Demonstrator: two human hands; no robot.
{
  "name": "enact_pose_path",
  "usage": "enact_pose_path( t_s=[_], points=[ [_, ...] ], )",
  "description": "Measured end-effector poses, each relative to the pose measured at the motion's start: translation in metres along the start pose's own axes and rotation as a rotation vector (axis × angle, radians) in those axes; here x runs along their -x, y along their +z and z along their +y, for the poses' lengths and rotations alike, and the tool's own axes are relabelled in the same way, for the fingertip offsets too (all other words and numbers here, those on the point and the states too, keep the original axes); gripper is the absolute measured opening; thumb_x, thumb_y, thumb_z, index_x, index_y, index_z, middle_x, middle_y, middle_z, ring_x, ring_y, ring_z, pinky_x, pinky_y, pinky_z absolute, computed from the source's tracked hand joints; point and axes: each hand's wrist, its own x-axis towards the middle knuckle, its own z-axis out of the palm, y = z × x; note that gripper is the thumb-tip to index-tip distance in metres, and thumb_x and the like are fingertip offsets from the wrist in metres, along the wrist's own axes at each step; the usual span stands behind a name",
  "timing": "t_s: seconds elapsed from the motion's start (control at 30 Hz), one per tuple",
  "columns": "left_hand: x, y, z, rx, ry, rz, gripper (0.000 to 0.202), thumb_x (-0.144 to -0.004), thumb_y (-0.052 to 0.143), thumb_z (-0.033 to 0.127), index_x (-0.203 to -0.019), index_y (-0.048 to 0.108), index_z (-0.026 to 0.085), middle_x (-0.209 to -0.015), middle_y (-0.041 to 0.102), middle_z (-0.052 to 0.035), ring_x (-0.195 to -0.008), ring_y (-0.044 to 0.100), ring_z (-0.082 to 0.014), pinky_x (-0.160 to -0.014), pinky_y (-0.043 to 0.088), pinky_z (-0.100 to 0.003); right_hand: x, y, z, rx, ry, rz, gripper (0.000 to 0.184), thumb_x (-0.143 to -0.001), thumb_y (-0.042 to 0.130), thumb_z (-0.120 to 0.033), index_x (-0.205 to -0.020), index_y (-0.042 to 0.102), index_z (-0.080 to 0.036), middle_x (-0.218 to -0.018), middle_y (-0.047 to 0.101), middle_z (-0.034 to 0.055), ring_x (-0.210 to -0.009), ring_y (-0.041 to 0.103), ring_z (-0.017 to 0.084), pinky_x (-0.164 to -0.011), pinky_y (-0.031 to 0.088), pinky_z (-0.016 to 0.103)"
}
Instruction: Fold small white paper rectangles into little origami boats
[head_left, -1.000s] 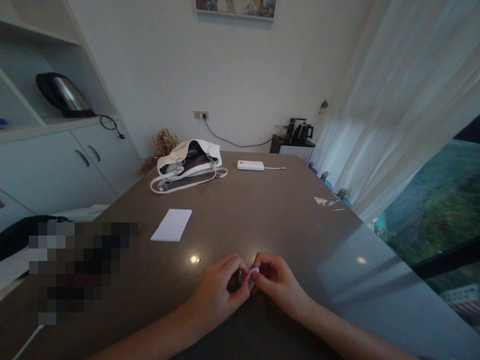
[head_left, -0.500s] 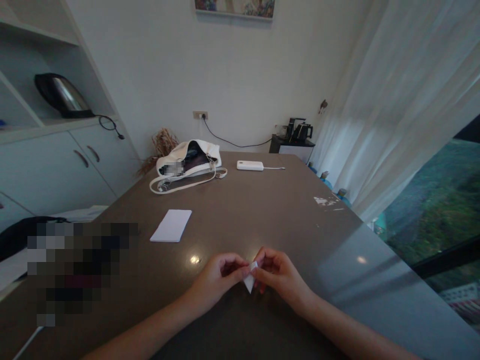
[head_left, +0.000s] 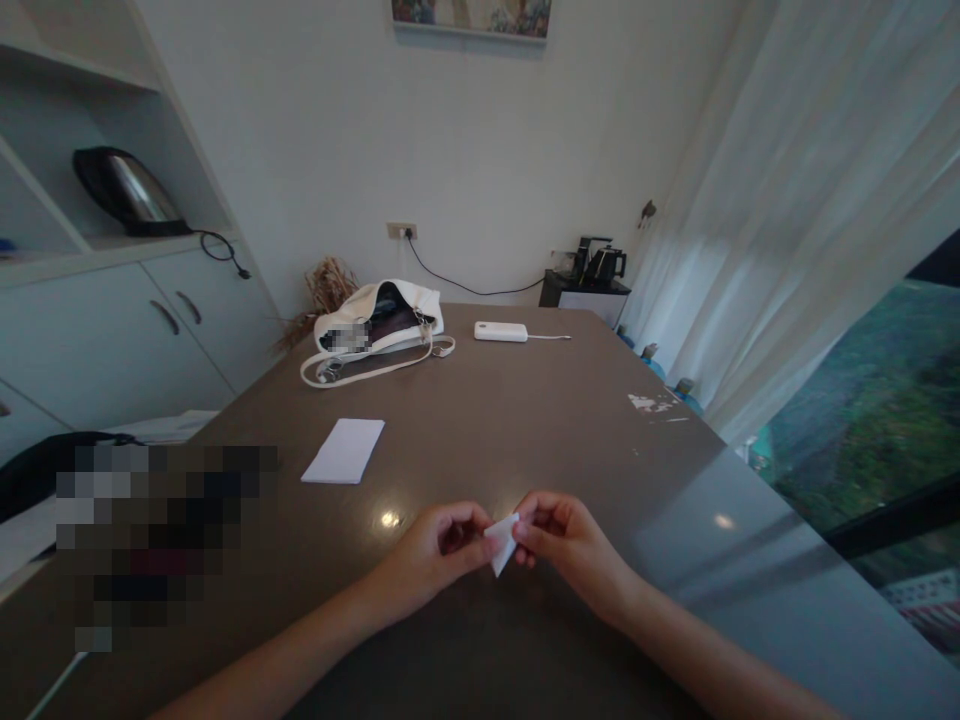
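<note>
Both my hands meet just above the near part of the brown table (head_left: 525, 420). Between them is a small folded white paper piece (head_left: 501, 541), pointed at its lower end. My left hand (head_left: 435, 550) pinches its left edge with thumb and forefinger. My right hand (head_left: 566, 540) pinches its upper right edge, fingers curled. The paper hangs slightly off the tabletop between the fingertips.
A white paper sheet (head_left: 344, 450) lies to the left. A white handbag (head_left: 375, 325) and a white power bank (head_left: 501, 331) with a cable rest at the far end. A kettle (head_left: 124, 190) stands on the left shelf. Curtains (head_left: 810, 200) hang on the right.
The small paper was bunched between my fingertips; it now shows as a flat pointed piece. Both hands have lifted and drawn slightly apart.
</note>
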Motion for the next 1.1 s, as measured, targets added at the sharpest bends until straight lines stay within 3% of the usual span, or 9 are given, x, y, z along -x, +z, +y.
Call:
enact_pose_path(
  t_s=[0.13, 0.27, 0.43, 0.53, 0.7, 0.8, 0.87, 1.1],
  points=[
    [-0.001, -0.005, 0.002, 0.112, 0.065, -0.065, 0.037, -0.07, 0.072, 0.049, -0.073, 0.062, 0.013, -0.073, 0.06, -0.0017, -0.07, 0.054, -0.014, -0.065, 0.038, -0.024, -0.001, -0.005, 0.001, -0.152, 0.05, -0.089, 0.031, -0.064, 0.08, -0.035, -0.071, 0.059, -0.013, -0.059, 0.064, -0.0012, -0.052, 0.059, 0.006, -0.049, 0.041, 0.015],
    [-0.001, -0.005, 0.006, 0.278, -0.049, -0.051, 0.039, -0.065, 0.074, 0.05, -0.069, 0.061, 0.014, -0.067, 0.06, 0.0003, -0.064, 0.053, -0.0119, -0.062, 0.037, -0.022, -0.001, -0.006, -0.001, -0.182, 0.09, -0.183, 0.026, -0.066, 0.079, -0.029, -0.077, 0.062, -0.013, -0.068, 0.066, 0.0014, -0.059, 0.061, 0.009, -0.056, 0.044, 0.018],
    [0.001, -0.004, 0.004, 0.207, -0.149, -0.114, 0.034, -0.066, 0.075, 0.045, -0.07, 0.063, 0.013, -0.061, 0.055, 0.0032, -0.056, 0.047, -0.0086, -0.055, 0.032, -0.019, 0.001, -0.003, -0.009, -0.007, -0.003, -0.159, 0.027, -0.077, 0.066, -0.04, -0.083, 0.067, -0.013, -0.077, 0.063, 0.0033, -0.072, 0.058, 0.013, -0.067, 0.043, 0.024],
    [0.001, -0.004, 0.0, 0.182, -0.128, -0.135, 0.032, -0.067, 0.075, 0.043, -0.069, 0.063, 0.013, -0.063, 0.056, 0.0028, -0.058, 0.047, -0.0085, -0.056, 0.033, -0.019, 0.003, 0.0, -0.007, 0.128, -0.015, -0.184, 0.027, -0.072, 0.073, -0.038, -0.079, 0.063, -0.014, -0.072, 0.059, 0.0001, -0.065, 0.053, 0.01, -0.062, 0.038, 0.022],
    [0.001, -0.004, 0.001, 0.347, -0.059, -0.102, 0.036, -0.063, 0.079, 0.041, -0.084, 0.064, 0.015, -0.075, 0.061, -0.0001, -0.071, 0.055, -0.0123, -0.067, 0.039, -0.022, 0.001, 0.002, 0.0, -0.05, 0.013, -0.085, 0.04, -0.062, 0.078, -0.046, -0.068, 0.052, -0.017, -0.062, 0.054, -0.0034, -0.055, 0.046, 0.008, -0.055, 0.033, 0.021],
    [0.0, -0.002, 0.001, 0.356, -0.046, -0.021, 0.035, -0.062, 0.08, 0.041, -0.077, 0.063, 0.014, -0.072, 0.061, 0.0002, -0.069, 0.054, -0.0125, -0.067, 0.04, -0.023, 0.001, 0.002, 0.001, -0.118, 0.034, -0.099, 0.042, -0.061, 0.079, -0.046, -0.069, 0.05, -0.017, -0.059, 0.052, -0.0046, -0.053, 0.044, 0.008, -0.055, 0.032, 0.021],
    [0.0, -0.001, 0.0, 0.323, -0.053, 0.011, 0.034, -0.064, 0.077, 0.044, -0.073, 0.062, 0.014, -0.069, 0.06, 0.001, -0.067, 0.053, -0.0119, -0.066, 0.039, -0.023, 0.003, 0.003, 0.0, -0.053, 0.013, -0.114, 0.037, -0.067, 0.076, -0.045, -0.073, 0.054, -0.016, -0.062, 0.053, -0.0033, -0.056, 0.047, 0.008, -0.058, 0.034, 0.021],
    [-0.001, 0.003, -0.003, 0.114, -0.082, -0.088, 0.038, -0.067, 0.073, 0.048, -0.069, 0.059, 0.013, -0.059, 0.049, 0.0043, -0.055, 0.041, -0.008, -0.053, 0.03, -0.019, 0.006, 0.006, -0.005, 0.335, -0.148, -0.081, 0.029, -0.075, 0.069, -0.042, -0.078, 0.061, -0.015, -0.071, 0.062, 0.0016, -0.066, 0.055, 0.012, -0.064, 0.041, 0.025]
  ],
)
